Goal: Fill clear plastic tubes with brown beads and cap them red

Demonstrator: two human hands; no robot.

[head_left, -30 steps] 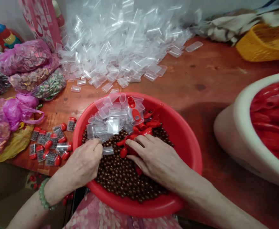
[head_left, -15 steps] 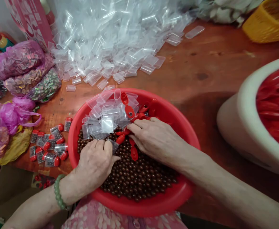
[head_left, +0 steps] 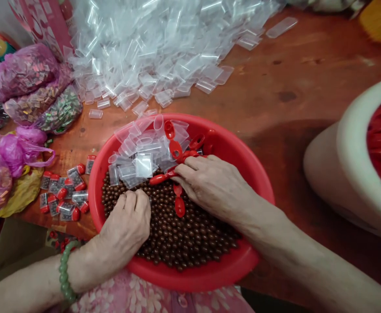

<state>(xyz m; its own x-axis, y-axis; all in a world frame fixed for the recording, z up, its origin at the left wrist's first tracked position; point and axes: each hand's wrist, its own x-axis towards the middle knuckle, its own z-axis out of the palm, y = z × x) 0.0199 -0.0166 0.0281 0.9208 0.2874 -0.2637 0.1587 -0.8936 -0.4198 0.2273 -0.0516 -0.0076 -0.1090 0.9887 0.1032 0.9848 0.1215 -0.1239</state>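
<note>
A red basin [head_left: 265, 191] holds small brown balls [head_left: 190, 239], a heap of clear plastic cases [head_left: 134, 152] and several red plastic caps [head_left: 176, 150]. My left hand [head_left: 128, 226], with a green bead bracelet [head_left: 64, 271] at the wrist, is closed low over the balls. The clear case seen in its fingers earlier is now almost wholly hidden behind them. My right hand [head_left: 210, 184] pinches a long red cap [head_left: 161, 178] pointing left. Below its fingers, another red cap [head_left: 179, 206] lies on the balls.
Filled, red-capped cases [head_left: 68, 191] lie left of the basin. Behind it spreads a large pile of clear cases [head_left: 164, 52]. A pale tub [head_left: 349, 126] of red caps stands right; knotted pink bags [head_left: 24, 74] crowd the left. An open cardboard box [head_left: 17, 248] sits below.
My left hand has shifted down and left, and its clear case has gone out of sight. The red cap in my right fingers now points left. The whole view has shifted slightly.
</note>
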